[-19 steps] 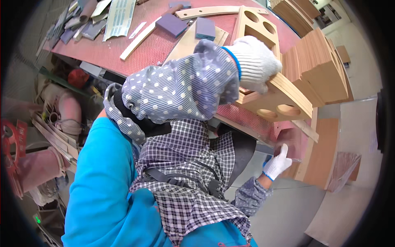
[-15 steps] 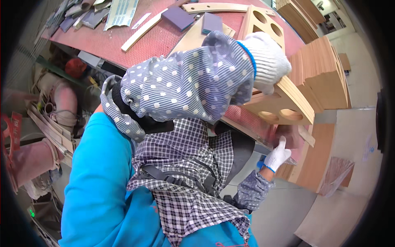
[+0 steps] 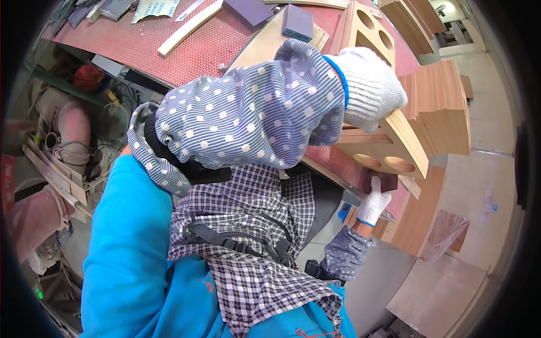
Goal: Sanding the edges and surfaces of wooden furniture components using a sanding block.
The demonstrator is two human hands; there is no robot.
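Observation:
My left hand, in a white knit glove with a blue cuff, is closed over the upper edge of a pale wooden panel. The panel is curved and has round holes. Its fingers are mostly hidden behind the glove's back and the wood. Lower down, my right hand, also gloved, grips a dark brown sanding block with the thumb on its face. The block is just below the panel's lower holes, at the table's edge; I cannot tell whether it touches the wood.
Two purple blocks, one nearer, lie on the red mesh-covered table. A wood strip and a printed sheet are to the left. Stacked brown boards stand at the right. Pipes run below left.
The right hand has moved up and slightly left with the block, close under the panel. The left hand stays on the wood. The whole view has shifted a little.

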